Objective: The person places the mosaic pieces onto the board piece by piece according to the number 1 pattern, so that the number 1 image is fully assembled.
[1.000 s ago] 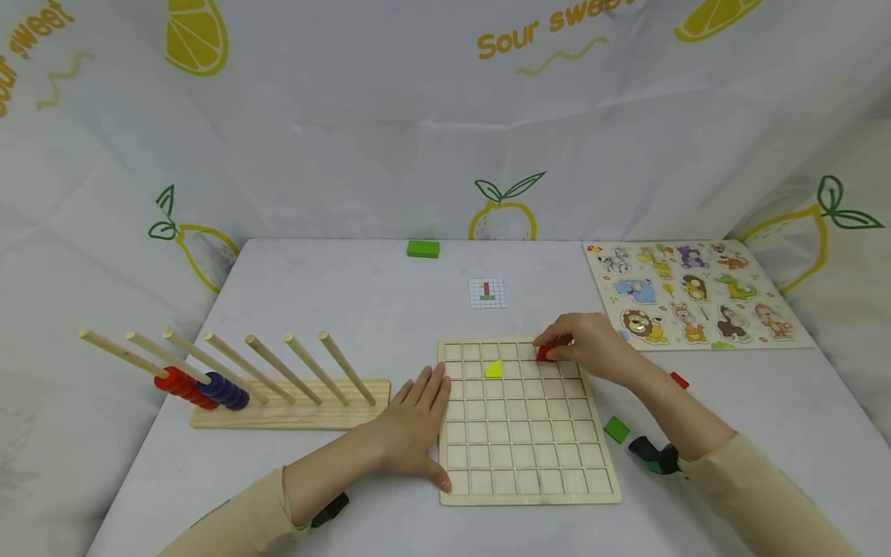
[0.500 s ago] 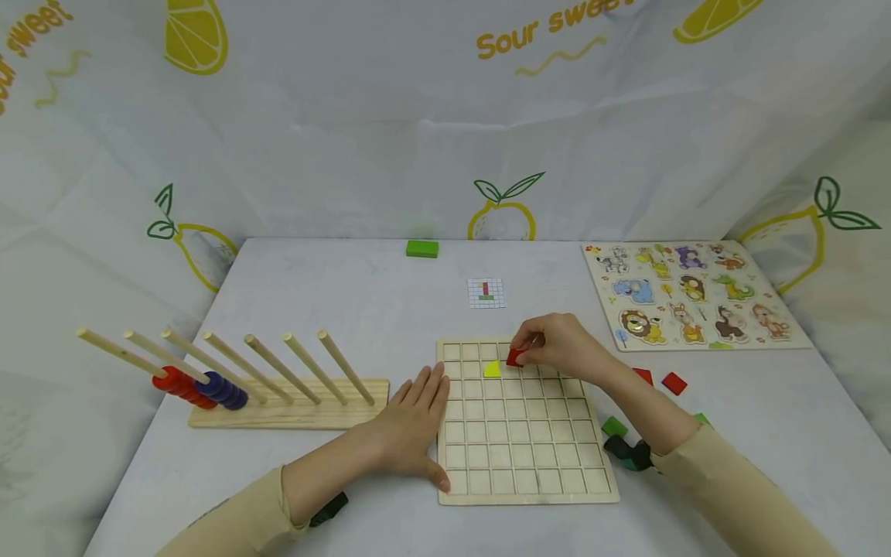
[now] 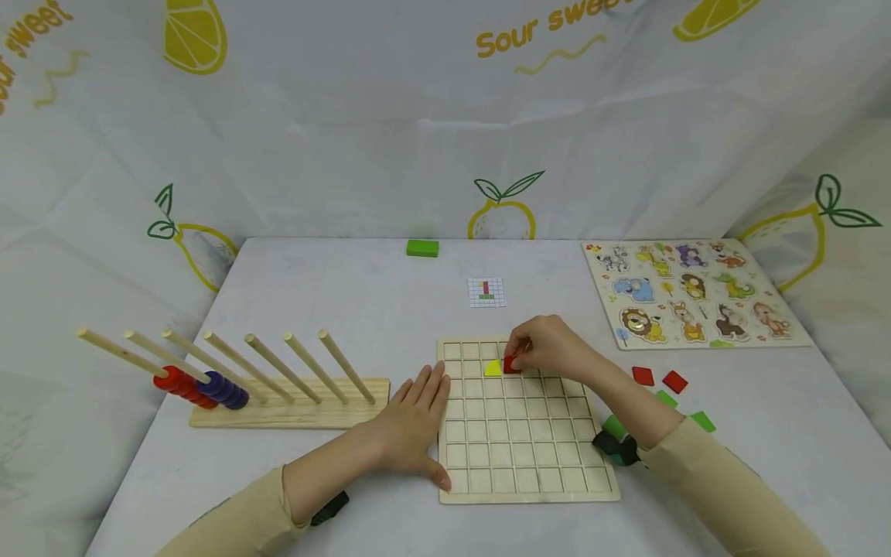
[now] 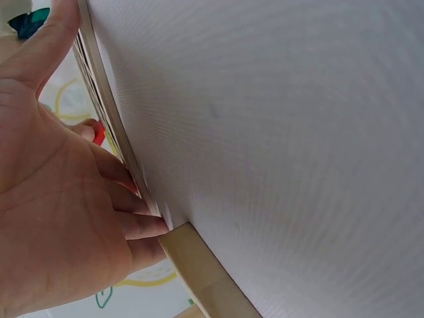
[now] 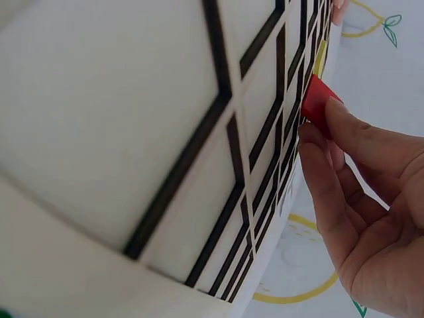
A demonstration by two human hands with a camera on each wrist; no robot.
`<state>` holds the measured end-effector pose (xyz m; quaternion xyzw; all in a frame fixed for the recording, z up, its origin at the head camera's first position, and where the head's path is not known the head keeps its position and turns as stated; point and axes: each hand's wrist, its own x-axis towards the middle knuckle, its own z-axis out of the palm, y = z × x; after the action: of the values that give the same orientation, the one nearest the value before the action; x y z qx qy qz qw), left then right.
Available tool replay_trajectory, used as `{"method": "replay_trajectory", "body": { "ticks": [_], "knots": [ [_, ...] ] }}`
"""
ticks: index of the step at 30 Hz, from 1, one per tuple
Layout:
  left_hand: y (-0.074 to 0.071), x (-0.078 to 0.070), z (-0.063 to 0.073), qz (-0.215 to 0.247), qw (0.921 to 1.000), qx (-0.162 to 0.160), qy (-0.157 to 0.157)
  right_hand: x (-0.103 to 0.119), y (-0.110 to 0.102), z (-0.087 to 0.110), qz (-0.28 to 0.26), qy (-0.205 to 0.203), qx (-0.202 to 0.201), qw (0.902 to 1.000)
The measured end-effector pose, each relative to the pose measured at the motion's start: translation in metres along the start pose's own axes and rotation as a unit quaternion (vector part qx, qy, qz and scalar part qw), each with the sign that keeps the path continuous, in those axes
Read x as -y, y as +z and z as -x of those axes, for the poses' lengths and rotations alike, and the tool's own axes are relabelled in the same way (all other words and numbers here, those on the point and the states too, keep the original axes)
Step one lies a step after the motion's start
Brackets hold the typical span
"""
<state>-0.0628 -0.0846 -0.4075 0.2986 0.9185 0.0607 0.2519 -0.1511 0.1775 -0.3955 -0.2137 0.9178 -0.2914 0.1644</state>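
My right hand [image 3: 550, 346] pinches a red square tile [image 3: 511, 364] between thumb and fingers, over the second row of the wooden grid board [image 3: 525, 433]. Just left of that tile, a yellow quarter-round tile [image 3: 493, 368] lies in a cell. In the right wrist view the red tile [image 5: 319, 103] is tilted, one edge right at the board's surface, close beside the yellow tile [image 5: 320, 58]. My left hand [image 3: 414, 429] lies with straight, spread fingers along the board's left edge, thumb at its lower left corner. The left wrist view shows its palm [image 4: 59, 205] beside the board's edge.
Left stands a wooden peg rack [image 3: 288, 415] with red and blue rings. Two red tiles [image 3: 643, 376] and several green tiles [image 3: 703, 422] lie right of the board. Behind are a small pattern card [image 3: 486, 293], a green block [image 3: 422, 248] and an animal puzzle [image 3: 696, 298].
My right hand has moved left across the board with the red tile, from near its upper right corner to beside the yellow tile. The left hand has stayed still.
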Motion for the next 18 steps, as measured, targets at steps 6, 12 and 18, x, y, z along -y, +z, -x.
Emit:
{"method": "replay_trajectory", "body": {
  "ticks": [6, 12, 18],
  "knots": [
    [-0.0002, 0.0002, -0.0002, -0.001, 1.0, 0.001, -0.001, 0.0009, 0.0028, -0.0009, -0.007, 0.003, 0.008, 0.9999],
    [0.0001, 0.0002, -0.0002, -0.001, 1.0, 0.001, -0.002, 0.002, 0.0041, -0.0015, 0.0, 0.0, 0.009, 1.0],
    [0.0003, 0.0002, -0.0001, 0.0, 1.0, 0.0, -0.002, 0.002, 0.0039, -0.0015, 0.011, -0.005, 0.007, 0.9999]
  ]
}}
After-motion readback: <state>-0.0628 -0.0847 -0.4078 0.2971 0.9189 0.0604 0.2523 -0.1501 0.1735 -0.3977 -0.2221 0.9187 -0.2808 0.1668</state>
